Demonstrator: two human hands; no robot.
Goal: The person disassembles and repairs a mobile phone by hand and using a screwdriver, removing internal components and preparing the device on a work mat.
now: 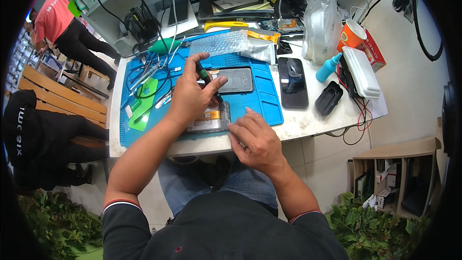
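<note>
An opened phone lies on the blue work mat near the table's front edge, its inside and an orange flex cable showing. Between thumb and fingers, my left hand is closed on a black screwdriver with a green band. The screwdriver slants down to the phone's right end; its tip is too small to make out. At that same end my right hand has its fingers bent and closed against the phone's edge. Just beyond the phone lies a dark phone back part, partly behind my left hand.
Tools and cables lie around a green card on the left. Rightward are a dark phone, a blue bottle, a black tray and a white box. Bubble wrap lies behind. A person stands far left.
</note>
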